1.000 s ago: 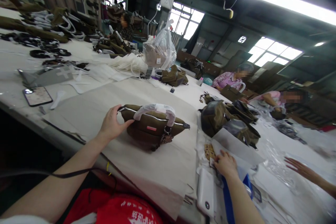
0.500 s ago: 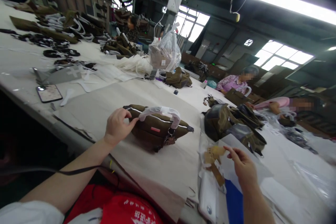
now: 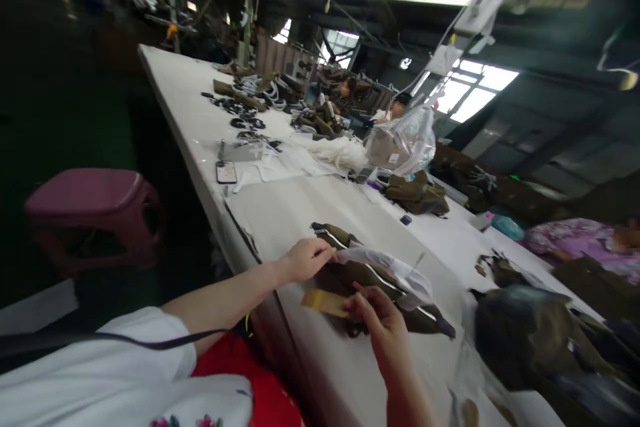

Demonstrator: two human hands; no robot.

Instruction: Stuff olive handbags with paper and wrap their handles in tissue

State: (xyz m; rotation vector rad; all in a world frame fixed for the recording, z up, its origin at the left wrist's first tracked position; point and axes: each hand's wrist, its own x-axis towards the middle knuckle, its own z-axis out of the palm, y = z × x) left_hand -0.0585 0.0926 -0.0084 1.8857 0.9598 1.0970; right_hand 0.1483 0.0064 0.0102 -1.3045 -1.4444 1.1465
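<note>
An olive-brown handbag [image 3: 373, 277] with a light zip lies across the worktable, its handle [image 3: 385, 263] wrapped in white. My left hand [image 3: 306, 259] is closed, thumb and finger pinched at the left end of that wrapped handle. In front of the bag, my right hand [image 3: 383, 317] grips a flat tan strip [image 3: 324, 302] by one end; the strip points left, below my left hand. The right hand and strip cover part of the bag's near side.
A phone [image 3: 226, 172] and a grey metal piece lie near the table's [image 3: 280, 203] left edge. Olive bags [image 3: 525, 327] are heaped at right. Farther back stands a plastic-wrapped carton [image 3: 390, 147]. A pink stool [image 3: 95, 207] is on the floor at left. Co-workers [image 3: 575, 240] sit across.
My right hand has moved left from the pile of tan pieces to the bag, bringing a strip. The view has swung left. My left hand stays at the bag.
</note>
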